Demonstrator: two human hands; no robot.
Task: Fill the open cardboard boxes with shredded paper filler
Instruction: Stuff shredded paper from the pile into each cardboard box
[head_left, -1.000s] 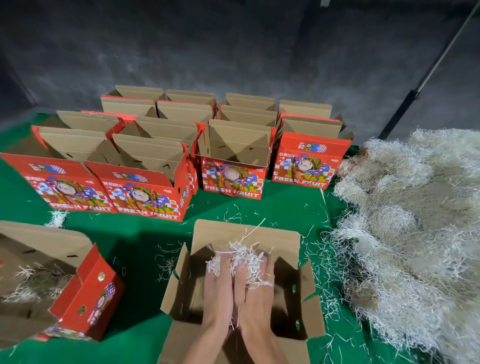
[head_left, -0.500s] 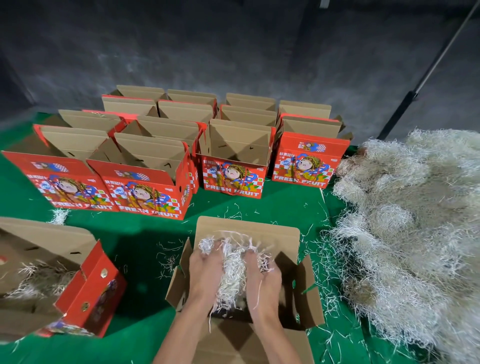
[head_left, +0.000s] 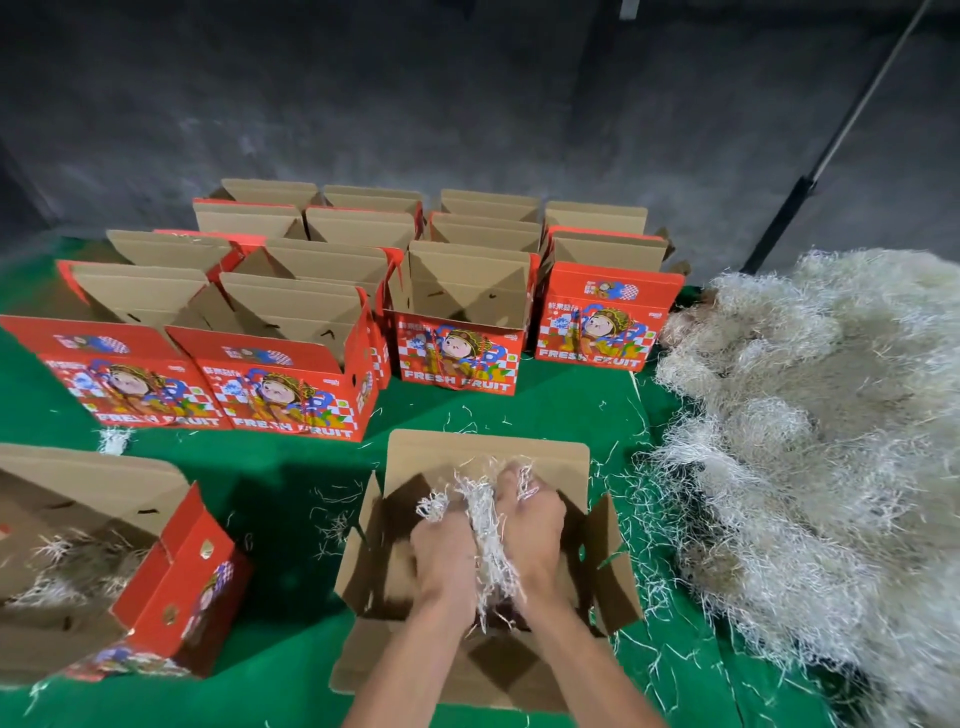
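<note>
An open cardboard box stands right in front of me on the green cloth, its flaps spread outward. Over its mouth my left hand and my right hand grip a clump of white shredded paper between them, fingers curled into it. Strands hang down from the clump into the box. The box's inside below the hands is dark and mostly hidden. A big heap of shredded paper lies to the right.
Several open red "FRESH FRUIT" boxes stand in rows behind. At the near left another open box holds some shreds. Loose strands litter the green cloth. A dark wall and a slanted pole stand behind.
Both hands rose out of the box with the shredded paper, spread apart, and have now drawn together again, squeezing the clump over the box's mouth.
</note>
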